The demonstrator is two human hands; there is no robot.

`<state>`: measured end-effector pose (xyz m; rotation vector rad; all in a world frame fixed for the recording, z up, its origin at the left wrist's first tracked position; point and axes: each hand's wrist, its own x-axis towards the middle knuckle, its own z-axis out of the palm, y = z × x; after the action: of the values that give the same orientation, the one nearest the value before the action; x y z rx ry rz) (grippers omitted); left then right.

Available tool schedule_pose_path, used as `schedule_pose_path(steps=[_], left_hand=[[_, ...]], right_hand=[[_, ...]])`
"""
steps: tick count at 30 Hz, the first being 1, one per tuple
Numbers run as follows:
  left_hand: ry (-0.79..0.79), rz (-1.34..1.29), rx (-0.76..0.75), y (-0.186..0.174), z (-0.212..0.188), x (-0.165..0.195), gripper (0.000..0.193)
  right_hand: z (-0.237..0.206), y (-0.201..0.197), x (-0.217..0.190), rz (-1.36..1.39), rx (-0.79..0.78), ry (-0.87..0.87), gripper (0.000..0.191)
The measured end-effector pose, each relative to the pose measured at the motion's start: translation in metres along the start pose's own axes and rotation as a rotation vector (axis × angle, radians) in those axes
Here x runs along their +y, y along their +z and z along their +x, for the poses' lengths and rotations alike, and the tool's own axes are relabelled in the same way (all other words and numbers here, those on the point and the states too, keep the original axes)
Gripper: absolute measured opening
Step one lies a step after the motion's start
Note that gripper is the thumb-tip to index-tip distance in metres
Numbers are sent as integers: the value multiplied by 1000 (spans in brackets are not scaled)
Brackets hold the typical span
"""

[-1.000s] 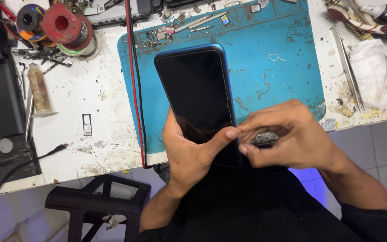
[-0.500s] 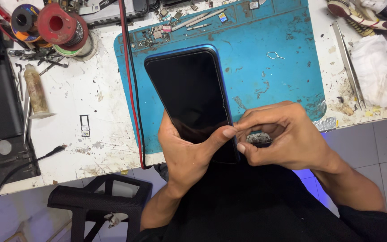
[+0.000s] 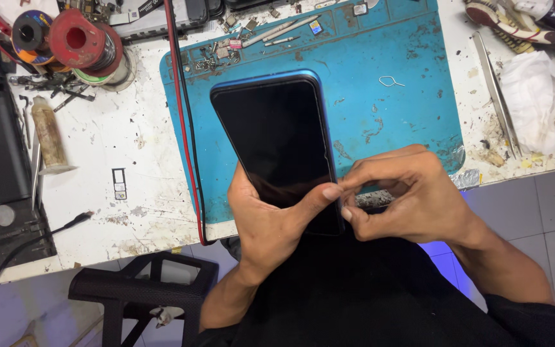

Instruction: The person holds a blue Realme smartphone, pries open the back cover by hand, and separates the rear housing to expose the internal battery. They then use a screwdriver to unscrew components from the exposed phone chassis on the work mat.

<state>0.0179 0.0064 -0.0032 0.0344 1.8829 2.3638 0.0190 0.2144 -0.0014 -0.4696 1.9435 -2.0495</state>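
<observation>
My left hand (image 3: 270,222) holds a dark smartphone (image 3: 276,142) with a blue rim from below, screen up, its thumb laid across the lower right corner. My right hand (image 3: 406,196) sits at the phone's lower right edge with thumb and forefinger pinched together against that edge; whether they hold something small I cannot tell. The phone hovers over a blue work mat (image 3: 393,115) on a stained white bench (image 3: 107,160).
A thin metal pin tool (image 3: 391,81) lies on the mat. A card tray (image 3: 119,184) rests on the bench at left, near a red and black cable (image 3: 184,122). Wire spools (image 3: 78,42), tweezers (image 3: 497,96), a white cloth (image 3: 534,96) and a black stool (image 3: 142,289) surround the area.
The view has shifted slightly and the phone has tilted a little. My right fingers have moved in to pinch at the phone's lower right edge.
</observation>
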Motion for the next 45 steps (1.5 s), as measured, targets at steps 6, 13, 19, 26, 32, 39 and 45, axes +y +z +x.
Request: schedule_pose_path(steps=[6, 13, 19, 26, 32, 39, 45], left_hand=[[48, 39, 0, 2, 3, 0, 53], [-7, -21, -24, 3, 5, -2, 51], [89, 123, -13, 4, 5, -1, 58], [103, 44, -47, 7, 5, 2, 61], [71, 23, -73, 6, 5, 4, 61], [93, 106, -93, 5, 6, 8, 70], [49, 93, -100, 6, 6, 9, 70]], right_hand=[[10, -1, -4, -227, 26, -34, 27], [14, -4, 3, 2, 13, -106, 45], [11, -5, 15, 13, 109, -13, 32], [20, -8, 1, 113, 93, -50, 48], [24, -13, 5, -42, 162, 6, 31], [34, -18, -10, 49, 87, -45, 40], [42, -19, -20, -36, 160, -66, 60]])
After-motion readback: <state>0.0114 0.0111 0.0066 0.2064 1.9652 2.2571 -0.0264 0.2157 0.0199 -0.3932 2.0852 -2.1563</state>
